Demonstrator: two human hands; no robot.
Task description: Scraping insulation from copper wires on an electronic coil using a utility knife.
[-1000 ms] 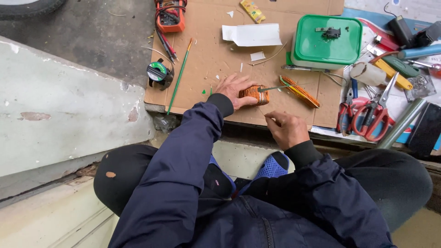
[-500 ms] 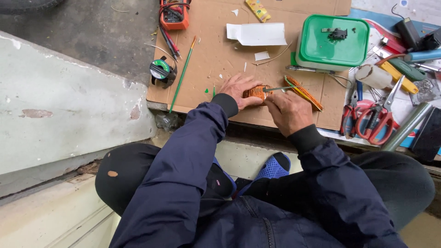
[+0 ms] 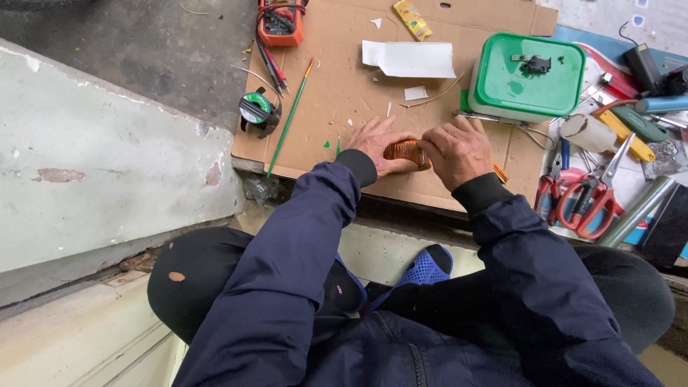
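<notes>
copper coil (image 3: pixel 405 151) lying crosswise, left hand (image 3: pixel 376 143), right hand (image 3: pixel 456 149) gripping its ends

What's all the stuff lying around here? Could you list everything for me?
copper coil: one, orange-brown, on the cardboard between both hands
cardboard sheet: one, brown, under the work
multimeter: one, orange-red, top edge of cardboard
solder spool: one, green and black, left edge of cardboard
paintbrush: one, green handle, beside the spool
white paper: one folded piece, upper cardboard
lidded box: one, green lid, right of the paper
scissors: one pair, red handles, far right
pliers: one, red handles, left of the scissors
left hand: on the coil's left end
right hand: on the coil's right end
</notes>
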